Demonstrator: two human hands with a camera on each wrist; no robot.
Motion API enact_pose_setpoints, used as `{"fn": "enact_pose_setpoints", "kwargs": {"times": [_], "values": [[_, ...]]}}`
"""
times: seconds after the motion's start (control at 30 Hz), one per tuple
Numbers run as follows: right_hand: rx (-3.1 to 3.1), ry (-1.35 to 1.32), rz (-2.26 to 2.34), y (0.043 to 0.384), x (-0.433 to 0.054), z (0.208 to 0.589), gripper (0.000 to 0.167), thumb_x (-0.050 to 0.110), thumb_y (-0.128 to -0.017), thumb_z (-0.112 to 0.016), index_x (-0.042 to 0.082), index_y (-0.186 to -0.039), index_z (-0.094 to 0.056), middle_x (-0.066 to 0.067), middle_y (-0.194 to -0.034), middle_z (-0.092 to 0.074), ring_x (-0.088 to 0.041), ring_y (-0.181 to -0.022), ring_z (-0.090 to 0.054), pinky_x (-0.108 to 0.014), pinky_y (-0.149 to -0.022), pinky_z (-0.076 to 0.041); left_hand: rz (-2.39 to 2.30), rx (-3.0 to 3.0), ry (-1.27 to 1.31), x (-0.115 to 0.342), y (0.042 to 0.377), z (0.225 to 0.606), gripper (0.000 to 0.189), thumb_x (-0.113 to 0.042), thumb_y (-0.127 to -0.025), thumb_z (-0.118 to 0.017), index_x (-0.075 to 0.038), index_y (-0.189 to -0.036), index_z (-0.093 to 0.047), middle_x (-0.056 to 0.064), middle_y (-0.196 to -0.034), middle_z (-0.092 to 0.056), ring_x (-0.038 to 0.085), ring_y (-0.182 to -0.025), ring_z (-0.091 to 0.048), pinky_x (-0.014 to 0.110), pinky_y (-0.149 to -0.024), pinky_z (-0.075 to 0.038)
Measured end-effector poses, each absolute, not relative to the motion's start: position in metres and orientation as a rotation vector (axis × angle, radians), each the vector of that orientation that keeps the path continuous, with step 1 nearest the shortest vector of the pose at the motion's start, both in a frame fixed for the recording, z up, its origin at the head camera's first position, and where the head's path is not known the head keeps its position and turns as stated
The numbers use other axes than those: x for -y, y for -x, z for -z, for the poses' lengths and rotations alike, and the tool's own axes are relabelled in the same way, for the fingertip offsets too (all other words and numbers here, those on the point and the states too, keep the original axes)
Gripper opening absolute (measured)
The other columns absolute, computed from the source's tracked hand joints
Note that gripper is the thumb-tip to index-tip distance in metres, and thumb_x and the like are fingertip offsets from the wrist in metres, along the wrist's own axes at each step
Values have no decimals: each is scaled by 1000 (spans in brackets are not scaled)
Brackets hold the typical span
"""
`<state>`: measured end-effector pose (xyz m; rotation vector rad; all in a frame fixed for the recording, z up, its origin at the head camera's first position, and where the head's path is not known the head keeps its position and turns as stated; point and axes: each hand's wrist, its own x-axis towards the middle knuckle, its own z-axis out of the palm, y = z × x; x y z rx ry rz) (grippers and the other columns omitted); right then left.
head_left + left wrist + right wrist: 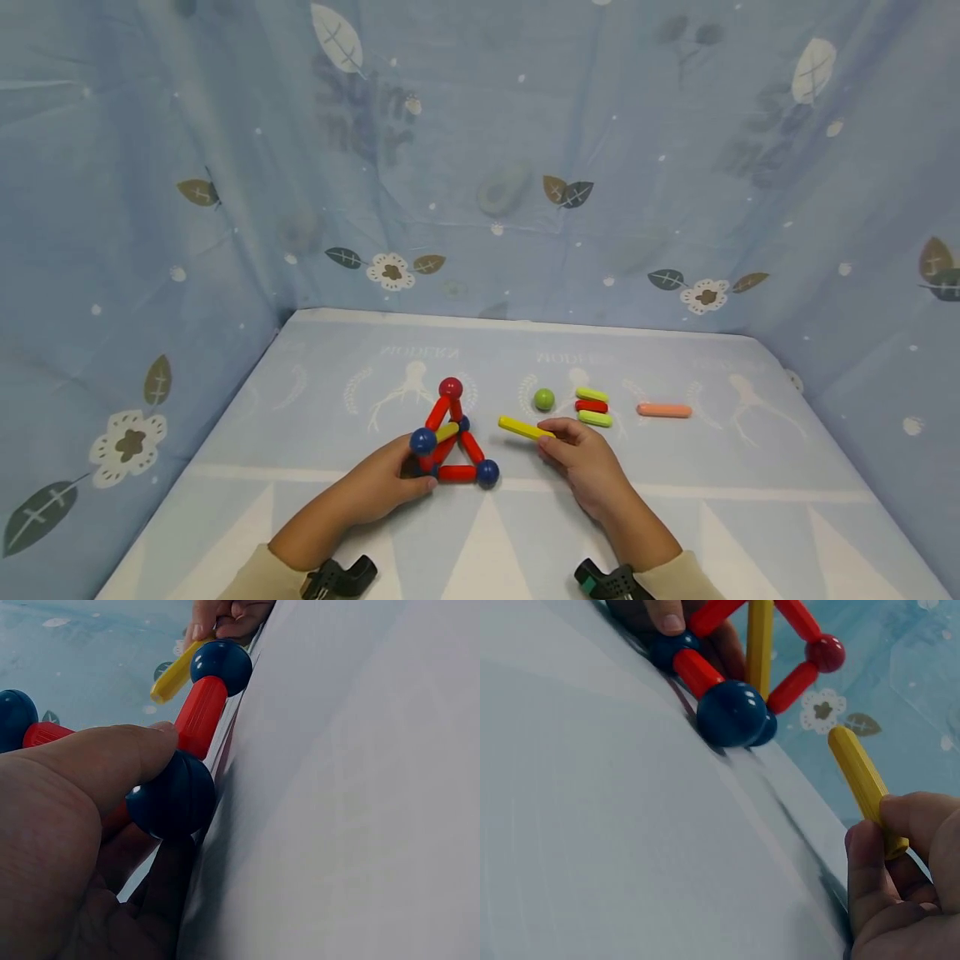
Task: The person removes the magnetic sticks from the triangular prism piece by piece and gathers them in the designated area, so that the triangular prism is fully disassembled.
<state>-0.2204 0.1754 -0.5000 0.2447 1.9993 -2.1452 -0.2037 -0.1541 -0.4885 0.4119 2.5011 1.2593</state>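
Observation:
My left hand [384, 482] grips a ball-and-rod frame [458, 473] at its near left corner. In the left wrist view the thumb lies against a dark blue ball [176, 799] there, with fingers behind it. The frame joins red rods, one yellow rod [759, 649], several blue balls and a red ball [451, 388] at the top. To the right of it, my right hand [588, 467] pinches a loose yellow rod [519, 427] by one end between thumb and fingers. The rod's free end points toward the frame, apart from it.
Beyond the right hand lie a green ball [543, 399], two yellow-green rods [595, 418] with a red rod [592, 406] between them, and an orange rod [664, 410] farther right. A patterned cloth covers the table [750, 467], and fabric walls [480, 167] enclose its back and sides.

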Motion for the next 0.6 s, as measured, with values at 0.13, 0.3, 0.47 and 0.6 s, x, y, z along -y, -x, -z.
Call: {"fn": "enact_pose_setpoints", "kwargs": {"times": [0.13,0.3,0.47,0.6], "values": [[-1992,-205,2133,218,-187,499,28,-1,-98,-69,-1,-126,-69,-16,-128,-58,-22,-112,-65,-27,-92,-60,-1261,-2508,-396,156,203,488,55,-28,-90,-84,-19,-138,-60,6,-137,-64,27,-126,-60,62,-112,-45],[-2024,-192,2107,214,-210,495,31,-2,-98,-68,-4,-129,-66,-16,-132,-56,-20,-113,-65,-26,-92,-59,-1264,-2508,-411,156,202,488,53,-29,-89,-84,-20,-136,-61,5,-135,-64,26,-125,-60,61,-112,-45],[-2077,-214,2086,212,-238,493,32,-2,-98,-69,-5,-129,-64,-14,-129,-58,-18,-110,-65,-26,-92,-59,-1262,-2497,-432,154,203,488,50,-29,-90,-84,-20,-134,-60,5,-135,-63,26,-125,-60,61,-112,-46],[-2140,-206,2045,213,-258,490,35,3,-99,-70,-5,-132,-63,-12,-126,-58,-15,-108,-65,-25,-92,-59,-1271,-2496,-435,154,204,489,51,-28,-90,-84,-19,-134,-61,6,-136,-63,26,-125,-61,62,-112,-45]]}}
